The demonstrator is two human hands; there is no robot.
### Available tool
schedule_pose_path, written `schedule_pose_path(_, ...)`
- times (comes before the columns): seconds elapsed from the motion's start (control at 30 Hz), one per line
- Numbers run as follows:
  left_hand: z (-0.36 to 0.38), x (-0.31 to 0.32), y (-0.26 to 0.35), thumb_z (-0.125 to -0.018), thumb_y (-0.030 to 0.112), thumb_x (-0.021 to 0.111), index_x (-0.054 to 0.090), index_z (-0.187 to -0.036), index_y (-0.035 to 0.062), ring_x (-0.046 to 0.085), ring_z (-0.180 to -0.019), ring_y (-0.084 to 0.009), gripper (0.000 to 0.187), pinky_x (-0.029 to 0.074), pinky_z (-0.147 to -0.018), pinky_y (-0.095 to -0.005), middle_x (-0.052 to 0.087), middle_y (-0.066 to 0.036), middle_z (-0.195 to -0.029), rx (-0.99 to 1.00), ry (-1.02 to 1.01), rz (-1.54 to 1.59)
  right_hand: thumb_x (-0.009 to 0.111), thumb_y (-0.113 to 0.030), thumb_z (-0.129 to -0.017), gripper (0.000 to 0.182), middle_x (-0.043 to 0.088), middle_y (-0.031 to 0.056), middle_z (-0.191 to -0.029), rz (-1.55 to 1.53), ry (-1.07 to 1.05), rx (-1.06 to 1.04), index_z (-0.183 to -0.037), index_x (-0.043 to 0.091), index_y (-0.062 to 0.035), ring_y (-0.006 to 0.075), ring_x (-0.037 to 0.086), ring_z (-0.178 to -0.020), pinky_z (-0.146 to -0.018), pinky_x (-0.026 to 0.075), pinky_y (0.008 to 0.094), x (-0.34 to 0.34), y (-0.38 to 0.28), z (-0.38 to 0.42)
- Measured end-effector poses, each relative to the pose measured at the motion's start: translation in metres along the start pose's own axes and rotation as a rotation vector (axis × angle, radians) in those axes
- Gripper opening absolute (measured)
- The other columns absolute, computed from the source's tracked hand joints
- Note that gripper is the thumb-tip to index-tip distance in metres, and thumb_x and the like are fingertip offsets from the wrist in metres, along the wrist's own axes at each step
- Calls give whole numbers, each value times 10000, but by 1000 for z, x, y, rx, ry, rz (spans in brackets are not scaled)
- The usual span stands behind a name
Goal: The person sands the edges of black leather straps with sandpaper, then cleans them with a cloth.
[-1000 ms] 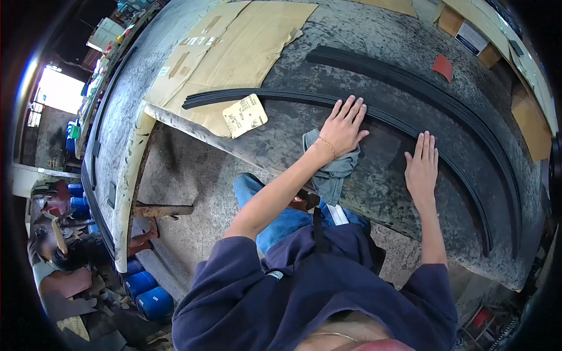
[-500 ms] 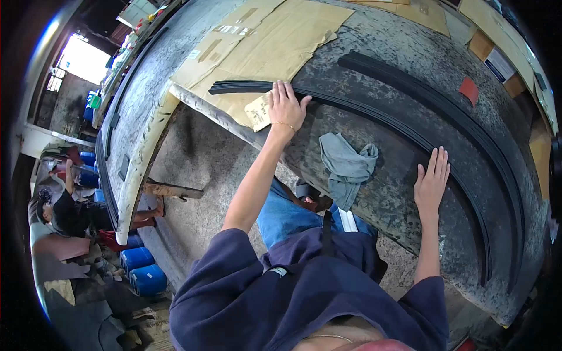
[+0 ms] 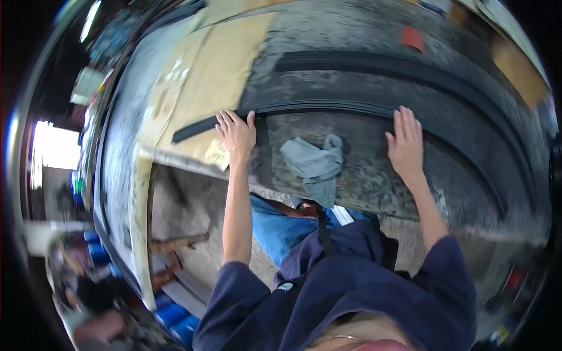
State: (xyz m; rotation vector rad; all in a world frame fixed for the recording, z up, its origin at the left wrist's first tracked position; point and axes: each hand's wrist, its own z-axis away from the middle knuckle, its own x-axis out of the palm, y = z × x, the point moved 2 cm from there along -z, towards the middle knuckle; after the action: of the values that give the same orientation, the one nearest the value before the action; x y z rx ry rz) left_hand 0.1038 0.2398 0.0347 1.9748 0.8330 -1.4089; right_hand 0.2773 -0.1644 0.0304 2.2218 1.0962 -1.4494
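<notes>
A bundle of long black strips [image 3: 328, 106] lies across the dark worktable [image 3: 357, 190], its left end on flat cardboard. My left hand [image 3: 236, 131] rests over the bundle near that end, fingers stretched out and thumb apart. Against the same strips farther right lies my right hand [image 3: 405, 143], flat with its fingers extended. A second, wider bundle of black strips [image 3: 363, 63] is beyond the first, touched by neither hand. Between my forearms a crumpled grey cloth [image 3: 316, 161] hangs toward the table's near edge. A small yellowish paper label [image 3: 218, 153] sits beside my left wrist.
Cardboard sheets [image 3: 219, 64] cover the table's left part. A red patch [image 3: 413, 39] lies at the back. Another table surface [image 3: 126, 140] extends along the left, with blue containers [image 3: 172, 313] below. A blurred person [image 3: 96, 289] is at lower left.
My view has turned, so the table and strips appear shifted left and more level. Both hands stay flat along the near bundle.
</notes>
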Motion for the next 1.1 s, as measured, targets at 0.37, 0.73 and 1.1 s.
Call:
schedule_pose_path(0.37, 112, -12, 249, -996, 387, 599, 457, -1453, -78, 379, -1466, -412, 667, 300, -1200, -532, 431, -270, -1545, 941, -75, 405, 614, -286, -998, 585, 469, 153, -1559, 64, -36, 137, -1486, 467, 1, 297, 414, -1471, -1189, 355, 465, -22, 35, 29)
schedule_pose_path(0.73, 95, -7, 248, -966, 278, 630, 550, -1425, 22, 464, -1415, -331, 532, 368, -1155, -523, 539, -147, -1492, 930, 61, 298, 490, -363, -1068, 595, 421, 159, -1598, 362, -112, 415, -1532, 406, 0, 307, 366, -1501, -1210, 305, 518, -63, 111, 85)
schedule_pose_path(1.1, 81, -5, 221, -995, 327, 601, 552, -1413, 14, 484, -1399, -337, 524, 368, -1158, -505, 572, -154, -1458, 739, 109, 220, 578, -408, -1016, 654, 496, 214, -1527, 504, -43, 519, -1468, 474, 52, 351, 456, -1434, -1163, 353, 534, -73, 133, 96)
